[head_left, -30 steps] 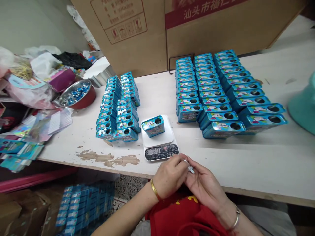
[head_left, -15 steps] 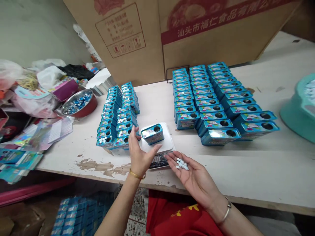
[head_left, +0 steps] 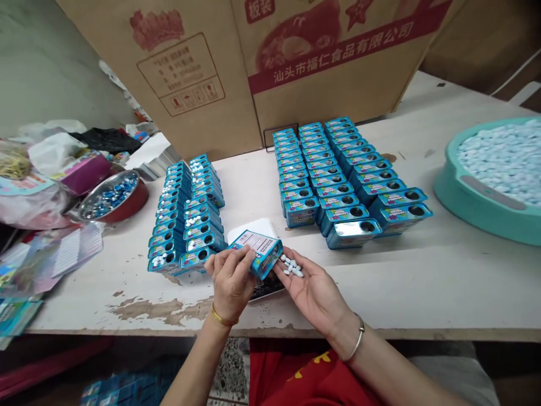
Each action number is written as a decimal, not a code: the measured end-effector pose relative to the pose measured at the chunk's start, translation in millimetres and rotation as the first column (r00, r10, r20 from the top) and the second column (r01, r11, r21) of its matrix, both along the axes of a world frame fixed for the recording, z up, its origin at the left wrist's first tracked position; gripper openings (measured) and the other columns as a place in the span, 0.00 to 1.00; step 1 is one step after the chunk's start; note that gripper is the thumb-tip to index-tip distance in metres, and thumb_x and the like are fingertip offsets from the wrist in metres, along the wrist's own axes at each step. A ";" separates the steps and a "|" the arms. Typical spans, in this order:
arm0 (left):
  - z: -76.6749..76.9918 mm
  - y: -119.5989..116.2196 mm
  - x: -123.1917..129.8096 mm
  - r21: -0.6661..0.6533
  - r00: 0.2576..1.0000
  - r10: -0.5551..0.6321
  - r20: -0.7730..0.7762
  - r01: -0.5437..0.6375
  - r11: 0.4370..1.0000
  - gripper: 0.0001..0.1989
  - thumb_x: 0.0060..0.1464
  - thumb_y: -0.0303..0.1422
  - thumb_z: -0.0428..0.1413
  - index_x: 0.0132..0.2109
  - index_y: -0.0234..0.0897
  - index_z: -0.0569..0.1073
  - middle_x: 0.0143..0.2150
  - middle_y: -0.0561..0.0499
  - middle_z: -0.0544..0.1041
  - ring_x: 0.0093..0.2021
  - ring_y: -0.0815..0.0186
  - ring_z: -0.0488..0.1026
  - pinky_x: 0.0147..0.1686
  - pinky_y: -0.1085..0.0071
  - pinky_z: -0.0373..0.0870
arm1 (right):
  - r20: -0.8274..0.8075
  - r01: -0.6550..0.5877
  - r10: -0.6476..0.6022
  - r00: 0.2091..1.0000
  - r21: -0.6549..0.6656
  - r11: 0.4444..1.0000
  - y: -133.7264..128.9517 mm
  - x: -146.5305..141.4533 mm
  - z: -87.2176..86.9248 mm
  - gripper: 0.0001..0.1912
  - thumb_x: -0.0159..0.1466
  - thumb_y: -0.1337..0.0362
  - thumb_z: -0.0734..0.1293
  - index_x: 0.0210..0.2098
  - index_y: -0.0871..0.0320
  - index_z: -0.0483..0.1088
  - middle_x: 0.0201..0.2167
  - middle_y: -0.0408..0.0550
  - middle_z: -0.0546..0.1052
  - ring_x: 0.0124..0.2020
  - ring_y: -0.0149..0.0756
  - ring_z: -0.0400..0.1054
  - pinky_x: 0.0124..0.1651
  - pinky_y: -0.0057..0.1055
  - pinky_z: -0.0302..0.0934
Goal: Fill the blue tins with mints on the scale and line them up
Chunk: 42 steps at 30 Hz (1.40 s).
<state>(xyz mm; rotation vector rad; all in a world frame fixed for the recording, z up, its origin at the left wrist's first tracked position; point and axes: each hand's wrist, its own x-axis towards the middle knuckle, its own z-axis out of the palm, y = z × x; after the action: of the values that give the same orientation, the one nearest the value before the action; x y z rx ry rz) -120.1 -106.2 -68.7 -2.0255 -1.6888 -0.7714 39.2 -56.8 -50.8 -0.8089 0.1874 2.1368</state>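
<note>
My left hand [head_left: 231, 285] grips a small blue tin [head_left: 260, 248], tipped on its side with its printed back upward and its end toward my right palm. My right hand [head_left: 316, 296] lies palm up and cupped, holding several small pale candies [head_left: 292, 266] near its fingers. The tin's end is close to the candies; its opening cannot be made out. Under the tin is a white kitchen scale [head_left: 257, 225], largely covered by the tin and my hands.
Rows of blue tins [head_left: 198, 220] stand at left, several with pale candies on top. More tins [head_left: 333, 180] with open round holes stand at right. A teal tub [head_left: 469, 208] of candies, a red-sided bowl [head_left: 131, 204] of wrapped pieces and a large carton [head_left: 236, 124] surround them.
My left hand has closed on the tin, lifted it off the scale and tipped it toward my right palm. The candies stay in my right hand. The view has shifted to the right.
</note>
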 end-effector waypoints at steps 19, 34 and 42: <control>-7.0 -3.5 5.0 -0.009 0.970 0.007 0.241 -0.004 1.000 0.17 0.48 0.28 0.57 0.47 0.42 0.70 0.42 0.48 0.76 0.42 0.60 0.70 0.44 0.61 0.58 | 0.026 0.025 -0.024 0.999 -0.022 0.999 -5.0 12.6 9.8 0.07 0.60 0.75 0.62 0.34 0.65 0.73 0.39 0.54 0.78 0.45 0.35 0.73 0.53 0.32 0.66; -35.8 21.6 -26.3 -0.275 0.606 0.192 0.772 0.046 0.960 0.18 0.51 0.38 0.58 0.48 0.36 0.70 0.43 0.48 0.74 0.41 0.64 0.70 0.42 0.69 0.68 | 0.057 -0.067 0.069 0.996 -0.029 0.997 -12.2 33.4 -9.7 0.10 0.62 0.74 0.61 0.40 0.70 0.71 0.42 0.63 0.77 0.50 0.45 0.69 0.52 0.34 0.66; -12.2 -30.3 30.4 -0.077 0.881 0.098 0.463 -0.071 0.995 0.15 0.55 0.30 0.55 0.50 0.39 0.68 0.43 0.46 0.71 0.45 0.63 0.67 0.44 0.64 0.65 | 0.100 -0.128 0.142 0.985 -0.134 0.983 -35.2 44.2 -26.4 0.09 0.60 0.74 0.63 0.38 0.71 0.73 0.42 0.64 0.78 0.47 0.45 0.72 0.48 0.33 0.69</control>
<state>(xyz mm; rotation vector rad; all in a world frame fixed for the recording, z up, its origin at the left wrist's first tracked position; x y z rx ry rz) -89.7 -136.5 -80.9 -1.8857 -2.0597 -1.2728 83.3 -92.0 -77.2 -1.0367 0.2178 2.2170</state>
